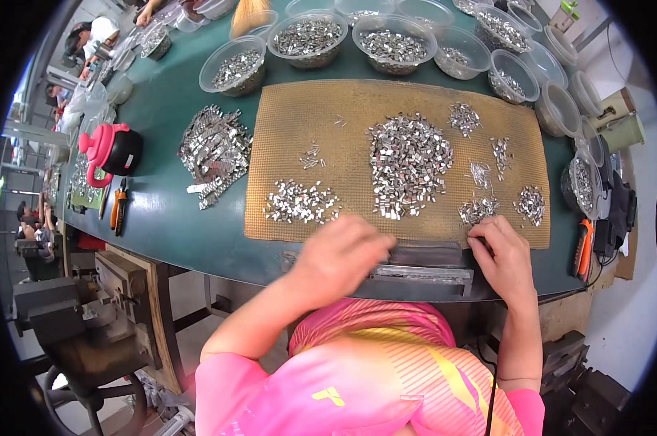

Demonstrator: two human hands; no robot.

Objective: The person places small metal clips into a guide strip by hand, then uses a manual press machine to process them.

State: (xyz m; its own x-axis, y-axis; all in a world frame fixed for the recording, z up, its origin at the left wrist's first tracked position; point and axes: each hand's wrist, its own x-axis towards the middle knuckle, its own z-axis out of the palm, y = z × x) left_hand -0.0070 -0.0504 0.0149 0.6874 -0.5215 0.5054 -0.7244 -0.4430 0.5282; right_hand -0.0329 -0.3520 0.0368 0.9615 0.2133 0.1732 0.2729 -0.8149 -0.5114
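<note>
Nearest your body, the front edge of the green worktop [219,251] runs just ahead of your shirt, and a slotted metal rail [423,273] lies along it, a dark bar [426,254] just beyond. Your left hand [343,256] hangs over the left end of that bar, its fingers narrow and blurred; whether they hold anything I can't make out. Your right hand [504,254] is by the bar's other end, thumb and forefinger bent close together at the near side of a small heap of metal pieces [479,211]; a piece between them would be hidden. With the rail so near the edge, a fumbled piece could drop off toward your lap, and a sideways sweep of the right wrist could mix that heap with the pile to its right [530,205]. Your left forearm, if it drifts forward, could scatter the pale pieces [299,202] on the mat [307,109]. Farther in, the big central pile [408,163] limits your reach; the mat's upper left offers more room. Beyond the mat's far edge, filled plastic tubs [394,45] crowd together, so a long reach could tip one.
</note>
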